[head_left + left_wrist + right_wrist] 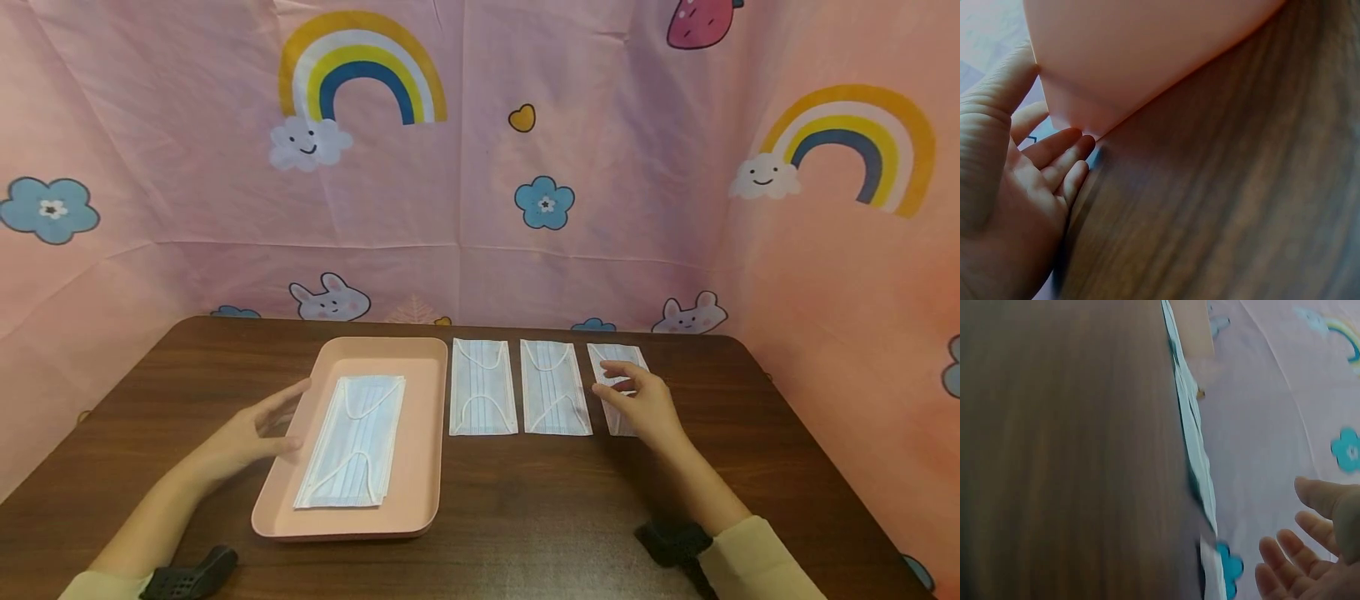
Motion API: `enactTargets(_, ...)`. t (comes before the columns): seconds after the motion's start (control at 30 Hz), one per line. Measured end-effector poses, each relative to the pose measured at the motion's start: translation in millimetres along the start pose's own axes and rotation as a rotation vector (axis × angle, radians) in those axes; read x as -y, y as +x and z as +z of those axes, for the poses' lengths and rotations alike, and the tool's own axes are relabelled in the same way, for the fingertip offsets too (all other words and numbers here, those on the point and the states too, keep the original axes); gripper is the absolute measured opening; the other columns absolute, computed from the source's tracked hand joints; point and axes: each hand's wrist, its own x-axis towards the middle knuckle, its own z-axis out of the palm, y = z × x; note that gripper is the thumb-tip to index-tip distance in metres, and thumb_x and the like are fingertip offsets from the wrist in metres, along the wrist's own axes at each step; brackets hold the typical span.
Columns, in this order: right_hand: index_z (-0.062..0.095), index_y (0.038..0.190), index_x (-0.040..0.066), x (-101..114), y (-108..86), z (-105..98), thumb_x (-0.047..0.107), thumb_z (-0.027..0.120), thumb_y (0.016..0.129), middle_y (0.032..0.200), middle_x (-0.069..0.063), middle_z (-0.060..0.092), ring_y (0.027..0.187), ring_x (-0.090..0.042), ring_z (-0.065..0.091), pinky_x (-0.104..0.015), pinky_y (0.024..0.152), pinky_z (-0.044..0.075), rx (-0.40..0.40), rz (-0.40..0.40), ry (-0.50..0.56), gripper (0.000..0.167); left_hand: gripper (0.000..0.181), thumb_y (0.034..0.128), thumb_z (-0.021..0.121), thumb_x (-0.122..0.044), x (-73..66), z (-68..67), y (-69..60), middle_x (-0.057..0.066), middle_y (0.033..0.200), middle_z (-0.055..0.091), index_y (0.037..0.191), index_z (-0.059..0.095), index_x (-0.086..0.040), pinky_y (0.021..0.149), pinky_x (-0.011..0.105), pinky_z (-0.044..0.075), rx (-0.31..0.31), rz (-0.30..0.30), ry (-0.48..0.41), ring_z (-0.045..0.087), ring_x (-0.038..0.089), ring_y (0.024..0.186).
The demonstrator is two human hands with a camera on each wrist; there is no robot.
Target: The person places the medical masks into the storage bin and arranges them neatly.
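Note:
A pink tray [416, 467] holds face masks [351, 442], pale blue with white ear loops, slightly offset as if layered. At its left rim is my left hand [236, 437], thumb and fingers spread and relaxed; the left wrist view shows the thumb and fingers against the tray's side. Right of the tray, a first mask [483, 404], a second mask [553, 404] and a third mask [618, 353] lie flat in a row. Above the third, partly hiding it, hovers my right hand [654, 410], fingers loosely bent, nothing in them.
Everything lies on a dark brown wooden table [525, 517] with rounded far corners. Behind and beside it hangs a pink cloth [480, 167] printed with rainbows, flowers and rabbits. A black strap device [191, 575] sits at the left wrist, another black device [675, 546] at the right.

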Motion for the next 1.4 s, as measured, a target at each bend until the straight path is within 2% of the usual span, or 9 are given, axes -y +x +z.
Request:
enactTargets(0.27,0.06,0.123,-0.001,-28,5.3,-28,0.02,0.072,0.088,0.117,-0.025,0.061,0.097,-0.036,0.061,-0.044,0.078,0.049,-0.027,0.066,-0.067,0.043,0.077,0.0852,0.066,0.001,0.7,0.5,-0.4,0.033,0.147,0.025,0.149,0.024,0.003,0.086,0.021,0.044,0.005,0.017,-0.027,0.042,-0.007,0.117)
enactTargets(0.5,0.057,0.127,-0.002,-44,8.2,-39,0.023,0.069,0.09,0.121,-0.027,0.057,0.103,-0.037,0.059,-0.042,0.081,0.047,0.02,0.111,-0.064,0.046,0.076,0.0854,0.067,0.0,-3.0,1.0,-1.0,0.032,0.147,0.026,0.149,0.025,0.001,0.086,0.021,0.044,0.0,0.007,-0.023,0.041,-0.008,0.117)
enactTargets(0.67,0.055,0.129,-0.003,-55,10.8,-42,0.02,0.068,0.091,0.119,-0.027,0.057,0.103,-0.038,0.057,-0.041,0.079,0.047,0.055,0.104,-0.075,0.046,0.077,0.0855,0.067,-0.001,-3.1,1.2,-1.3,0.031,0.147,0.027,0.15,0.025,-0.001,0.086,0.022,0.044,-0.002,-0.002,-0.011,0.041,-0.009,0.116)
enactTargets(0.83,0.053,0.131,-0.003,-64,14.0,-44,0.02,0.067,0.091,0.115,-0.026,0.058,0.098,-0.039,0.057,-0.045,0.078,0.047,0.078,0.112,-0.119,0.048,0.077,0.0852,0.067,-0.001,-3.3,1.1,-1.6,0.032,0.147,0.028,0.15,0.026,-0.002,0.086,0.022,0.044,-0.005,0.002,-0.003,0.041,-0.009,0.116)
enactTargets(1.1,0.053,0.13,-0.002,-74,18.8,-44,0.021,0.069,0.09,0.113,-0.026,0.058,0.089,-0.032,0.053,-0.039,0.072,0.043,0.096,0.139,-0.169,0.049,0.076,0.085,0.067,0.0,-0.9,0.8,-0.6,0.032,0.147,0.026,0.149,0.025,0.0,0.087,0.02,0.042,-0.006,-0.001,-0.01,0.041,-0.009,0.116)
enactTargets(1.4,0.056,0.127,-0.003,-79,24.6,-40,0.014,0.071,0.087,0.104,-0.023,0.06,0.086,-0.033,0.053,-0.043,0.074,0.042,0.09,0.126,-0.233,0.047,0.077,0.0852,0.067,-0.001,-1.1,1.1,0.4,0.031,0.148,0.026,0.15,0.024,0.001,0.087,0.021,0.043,0.004,-0.013,-0.028,0.042,-0.008,0.116)
